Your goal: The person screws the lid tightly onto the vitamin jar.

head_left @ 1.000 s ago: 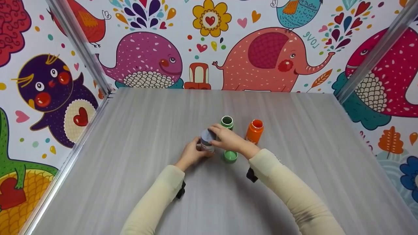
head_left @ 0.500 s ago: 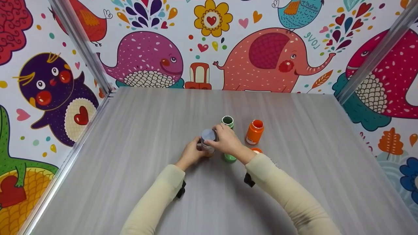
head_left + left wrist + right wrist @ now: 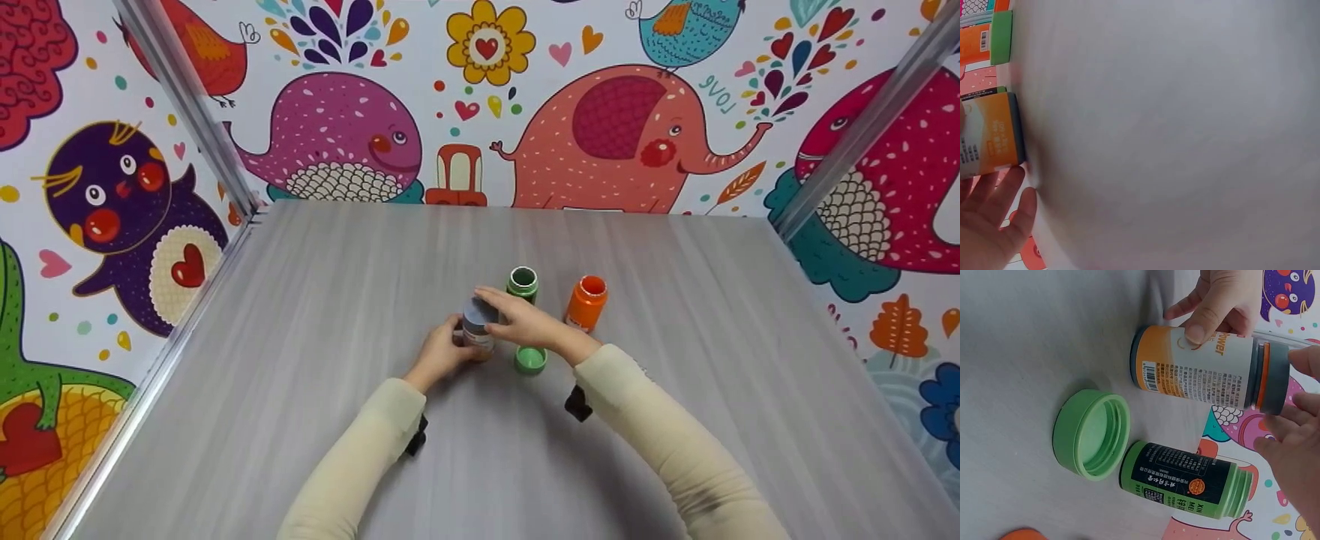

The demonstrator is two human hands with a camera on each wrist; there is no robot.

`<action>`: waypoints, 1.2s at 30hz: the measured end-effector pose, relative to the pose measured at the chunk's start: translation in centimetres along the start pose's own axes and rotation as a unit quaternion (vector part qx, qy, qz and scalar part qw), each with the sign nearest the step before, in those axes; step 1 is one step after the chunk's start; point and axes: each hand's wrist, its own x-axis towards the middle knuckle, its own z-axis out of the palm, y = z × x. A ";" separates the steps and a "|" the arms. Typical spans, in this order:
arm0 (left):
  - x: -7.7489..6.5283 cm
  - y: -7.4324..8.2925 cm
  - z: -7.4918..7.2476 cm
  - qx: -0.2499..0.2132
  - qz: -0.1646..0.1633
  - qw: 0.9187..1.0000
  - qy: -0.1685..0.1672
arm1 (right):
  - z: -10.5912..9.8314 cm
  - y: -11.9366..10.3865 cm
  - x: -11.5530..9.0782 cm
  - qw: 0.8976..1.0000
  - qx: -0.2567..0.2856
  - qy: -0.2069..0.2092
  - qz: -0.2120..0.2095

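Reckoning outward from the nearest thing, we note the green lid (image 3: 1066,439), hollow side up on the counter (image 3: 337,300); a low sweep of the right hand (image 3: 529,324) could knock it away. Next comes the orange-and-white jar (image 3: 1196,365), seemingly standing on the counter; were the left hand (image 3: 439,355) to slacken while the grey cap (image 3: 1278,379) was turned, the whole jar could spin or tip. Farther back, the green jar (image 3: 1179,478) and the orange jar (image 3: 587,306) stand uncapped, so a stray elbow or knuckle might topple either and spill any contents. Of the grips, we see the left hand closed round the jar's body, thumb against the label. The right hand spans the grey cap, spread about its width, thumb at one edge and fingers at the other; how firmly, we cannot tell.
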 end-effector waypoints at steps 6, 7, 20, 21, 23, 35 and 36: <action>0.1 -0.1 0.1 -0.006 0.004 1.000 -0.002 | 0.2 0.2 0.1 1.000 -0.013 0.007 -0.017; 0.1 -0.1 0.1 -0.004 0.004 1.000 -0.001 | 0.2 0.2 0.2 1.000 -0.015 0.010 -0.016; 0.0 -0.2 -0.1 0.022 0.009 1.000 0.000 | 2.0 0.0 0.8 0.990 -0.064 0.120 0.027; 0.0 -0.2 -0.1 0.021 0.008 1.000 0.002 | 2.1 -0.1 0.9 0.990 -0.056 0.127 0.040; 0.0 -0.1 -0.1 0.016 0.007 1.000 0.003 | 2.2 -0.1 0.9 0.988 -0.041 0.138 0.064; -0.1 0.0 -0.1 0.012 0.018 1.000 0.011 | 1.6 0.5 0.4 0.996 0.014 0.080 0.040; -0.2 0.0 -0.1 0.009 0.019 1.000 0.011 | 1.4 0.6 0.3 0.997 0.019 0.070 0.029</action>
